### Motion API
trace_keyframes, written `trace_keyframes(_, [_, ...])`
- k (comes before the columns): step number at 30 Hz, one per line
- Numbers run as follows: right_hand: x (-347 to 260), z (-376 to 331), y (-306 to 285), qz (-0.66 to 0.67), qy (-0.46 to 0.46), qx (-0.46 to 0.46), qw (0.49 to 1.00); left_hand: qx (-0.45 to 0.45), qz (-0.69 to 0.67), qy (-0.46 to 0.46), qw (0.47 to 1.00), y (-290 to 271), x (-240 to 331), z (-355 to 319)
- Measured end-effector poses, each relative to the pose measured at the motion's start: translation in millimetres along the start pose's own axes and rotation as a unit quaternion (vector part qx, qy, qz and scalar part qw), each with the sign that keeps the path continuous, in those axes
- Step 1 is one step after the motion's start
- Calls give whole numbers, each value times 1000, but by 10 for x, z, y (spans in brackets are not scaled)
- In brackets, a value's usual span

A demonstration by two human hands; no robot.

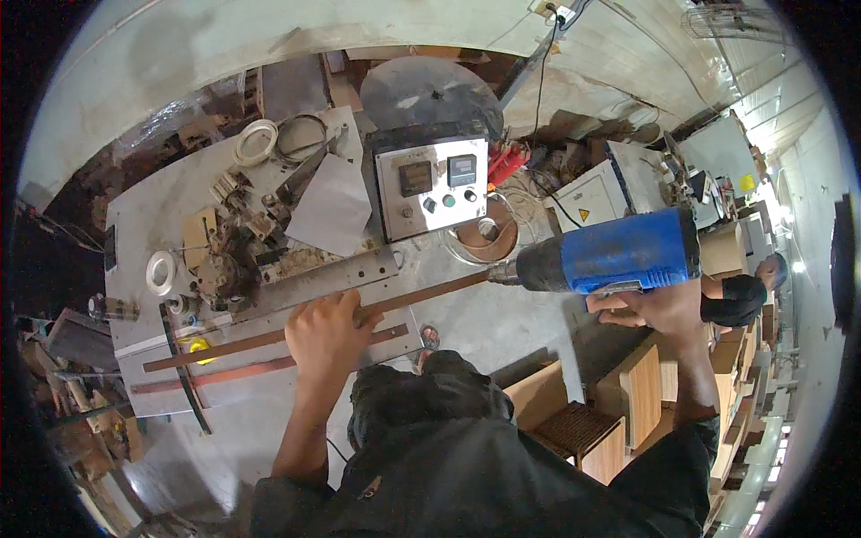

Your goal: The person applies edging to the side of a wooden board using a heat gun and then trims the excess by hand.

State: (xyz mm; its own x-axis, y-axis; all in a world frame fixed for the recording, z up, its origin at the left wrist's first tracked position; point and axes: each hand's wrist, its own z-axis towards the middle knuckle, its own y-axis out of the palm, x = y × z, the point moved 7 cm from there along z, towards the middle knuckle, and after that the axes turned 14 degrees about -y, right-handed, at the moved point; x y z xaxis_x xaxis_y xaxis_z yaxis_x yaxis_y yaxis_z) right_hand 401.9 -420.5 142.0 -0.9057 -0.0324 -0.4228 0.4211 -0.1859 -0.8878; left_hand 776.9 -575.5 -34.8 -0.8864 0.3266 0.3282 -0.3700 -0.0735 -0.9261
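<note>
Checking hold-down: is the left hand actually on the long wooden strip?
Touching. The head view shows the left hand lying over the wooden strip on the machine table, fingers curled across it, the strip emerging on both sides.

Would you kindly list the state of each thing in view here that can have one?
Left hand: pressed down on the wooden strip, fingers curled over it.
Right hand: gripping the heat gun's handle.
Blue heat gun: held level, nozzle at the strip's end.
Wooden strip: lying flat along the machine table.
Control box: upright; displays too small to read.
Tape roll: lying flat.
</note>
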Motion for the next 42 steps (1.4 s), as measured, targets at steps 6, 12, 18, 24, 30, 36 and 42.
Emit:
trace_keyframes(6, [-118, 3, 102, -35, -32, 19, 999, 1, -3, 4, 1000, 32, 16, -6])
trace_keyframes(12, [-331, 68, 127, -131, -123, 17, 984, 10, 12, 8, 1000, 64, 8, -10])
trace_keyframes(18, [-71, -13, 73, -97, -28, -16, 995, 2, 24, -3, 1000, 68, 3, -3])
trace_keyframes(24, [-224, 15, 95, -78, -73, 24, 994, 4, 6, 6, 1000, 57, 24, 1])
trace_keyframes(30, [-555, 181, 181, -145, -147, 15, 978, -3, 4, 1, 1000, 64, 31, 9])
trace_keyframes(36, [-355, 74, 70, -126, -101, 18, 987, -2, 26, -3, 1000, 54, 25, -2])
trace_keyframes(42, [-10, -78, -10, -106, -16, 17, 994, 2, 12, 1, 1000, 64, 26, 4])
